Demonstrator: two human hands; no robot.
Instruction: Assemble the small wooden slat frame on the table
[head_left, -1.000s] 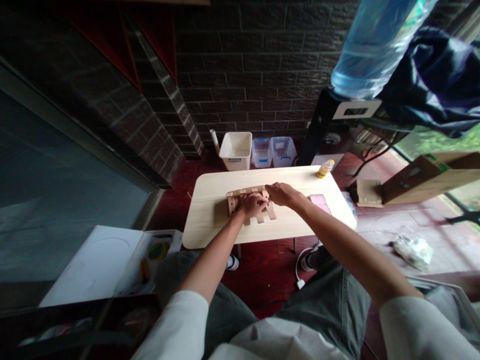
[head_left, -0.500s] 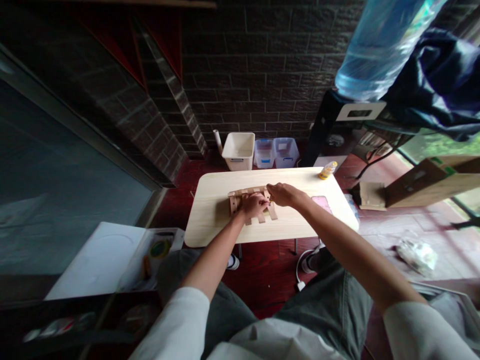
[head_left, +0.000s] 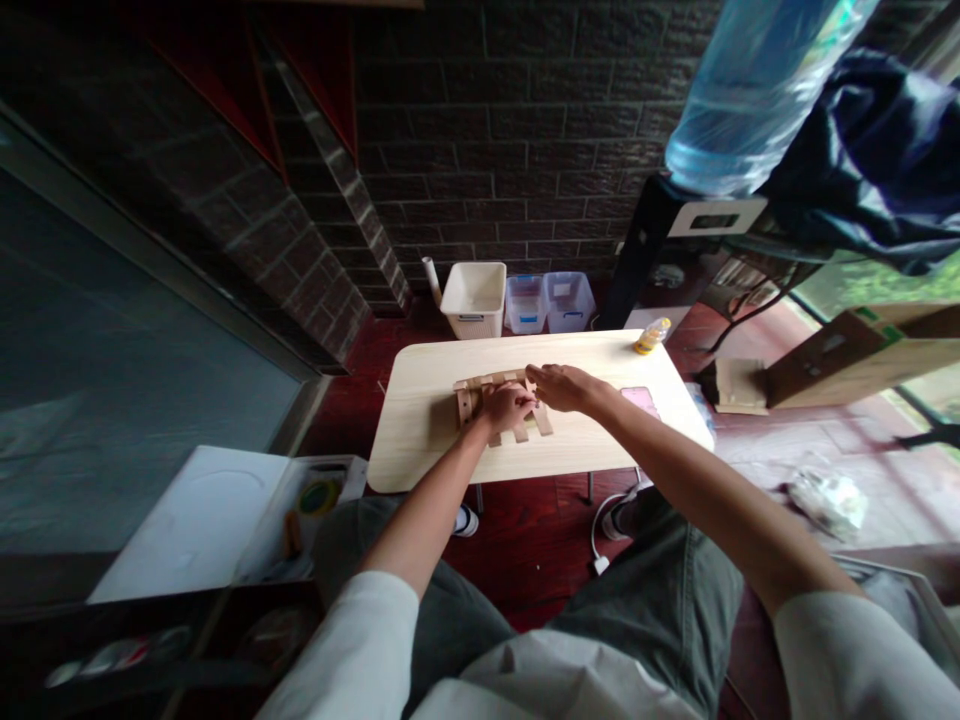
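Observation:
A small slatted wooden frame (head_left: pixel 464 403) lies on the pale wooden table (head_left: pixel 415 440), its slat ends pointing towards me. Over its middle rests my left hand (head_left: pixel 507 406), fingers closed in a pinch near the right-hand slats. Just right of it, my right hand (head_left: pixel 564 387) is closed above the frame's right end, with its fingertips close to the left ones. Something small shows between the two hands, too tiny to name. The hands cover the middle and upper right of the frame.
A yellow-based clear bottle (head_left: pixel 652 337) and a flat pink object (head_left: pixel 640 402) are on the table's right side. Behind it stand a cream basket (head_left: pixel 474 325) and two clear bins (head_left: pixel 568 318). A water dispenser (head_left: pixel 643 250) is at back right; an open white case (head_left: pixel 187 525) lies left.
The view has shifted slightly. My right hand's fingers have turned a little over the frame's right end; my left hand keeps its place, and the frame lies as before.

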